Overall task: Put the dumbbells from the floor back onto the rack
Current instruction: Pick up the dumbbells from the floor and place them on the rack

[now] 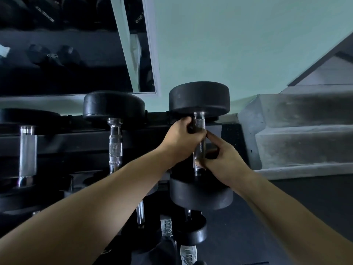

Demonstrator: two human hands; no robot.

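A black dumbbell (199, 98) with a chrome handle lies at the right end of the top shelf of the black rack (76, 138), its far head toward the wall and its near head toward me. My left hand (181, 139) is wrapped around the upper part of the handle. My right hand (222, 157) grips the lower part of the same handle from the right. A second dumbbell (114, 106) and a third (26, 146) rest on the same shelf to the left. A smaller dumbbell (192, 231) sits on a lower shelf beneath.
A wall mirror (63, 44) above the rack reflects more dumbbells. Concrete steps (298, 131) rise at the right. My shoes (188, 253) stand on the dark floor close to the rack's foot. A pale green wall is behind.
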